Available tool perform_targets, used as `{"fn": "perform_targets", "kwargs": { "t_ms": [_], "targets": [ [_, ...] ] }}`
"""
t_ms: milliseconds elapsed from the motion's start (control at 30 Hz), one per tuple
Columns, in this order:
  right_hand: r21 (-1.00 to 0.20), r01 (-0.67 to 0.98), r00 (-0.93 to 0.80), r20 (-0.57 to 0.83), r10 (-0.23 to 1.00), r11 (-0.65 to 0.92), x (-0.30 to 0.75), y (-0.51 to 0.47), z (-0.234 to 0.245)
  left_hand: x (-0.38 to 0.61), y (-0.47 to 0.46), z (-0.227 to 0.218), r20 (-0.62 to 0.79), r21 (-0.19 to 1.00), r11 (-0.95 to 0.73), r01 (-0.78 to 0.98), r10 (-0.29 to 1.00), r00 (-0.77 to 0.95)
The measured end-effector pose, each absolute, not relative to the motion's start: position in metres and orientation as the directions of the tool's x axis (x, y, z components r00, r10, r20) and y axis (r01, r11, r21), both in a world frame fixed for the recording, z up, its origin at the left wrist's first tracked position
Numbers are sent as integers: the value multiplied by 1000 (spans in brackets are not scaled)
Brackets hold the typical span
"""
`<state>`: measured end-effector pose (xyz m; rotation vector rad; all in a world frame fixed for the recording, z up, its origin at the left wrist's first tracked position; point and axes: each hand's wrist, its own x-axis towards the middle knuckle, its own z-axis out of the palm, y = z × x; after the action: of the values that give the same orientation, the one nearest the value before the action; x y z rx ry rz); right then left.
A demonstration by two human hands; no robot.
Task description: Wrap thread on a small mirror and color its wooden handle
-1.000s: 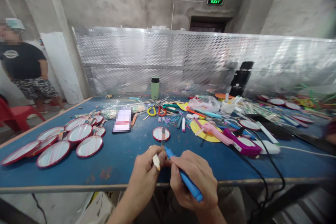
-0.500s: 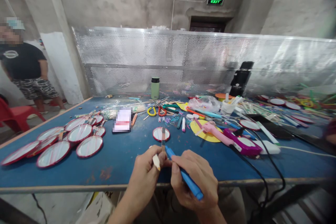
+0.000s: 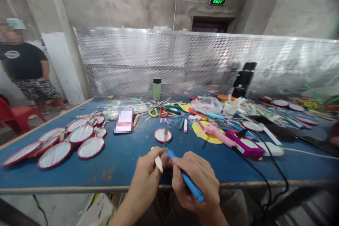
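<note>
My left hand (image 3: 148, 169) is closed near the table's front edge, with a cream-coloured marker (image 3: 159, 164) between its fingers. Those fingers also pinch the near end of a flat stick (image 3: 165, 135), which reaches over a small round mirror (image 3: 159, 135) with a red rim. Whether stick and mirror are joined is unclear. Wrapped round a blue marker (image 3: 192, 185), my right hand (image 3: 198, 180) slants it toward the stick's near end. The marker's tip is close to my left fingertips; contact there is hard to make out.
Several red-rimmed mirrors (image 3: 90, 147) lie at left, beside a phone (image 3: 124, 120). Beyond are pliers (image 3: 158, 112) and a green bottle (image 3: 156, 89). At right, a pink glue gun (image 3: 218, 133) rests by a purple power strip (image 3: 245, 144) with cables. A person (image 3: 23, 60) stands far left.
Both hands keep nearly the same pose, with the markers and stick still held. The whole view shifts very slightly.
</note>
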<state>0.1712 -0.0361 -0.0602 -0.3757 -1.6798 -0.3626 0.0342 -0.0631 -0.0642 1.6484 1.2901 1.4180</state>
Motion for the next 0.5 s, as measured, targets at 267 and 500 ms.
{"fn": "perform_targets", "kwargs": {
  "t_ms": [267,500],
  "targets": [
    [19,430,-151,987,52,903,171,-37,-58,34,-62,-64,363,898,-336,284,930,-49],
    [10,422,-136,989,52,907,171,-37,-59,34,-62,-65,365,901,-344,263,930,-36]
  ]
}}
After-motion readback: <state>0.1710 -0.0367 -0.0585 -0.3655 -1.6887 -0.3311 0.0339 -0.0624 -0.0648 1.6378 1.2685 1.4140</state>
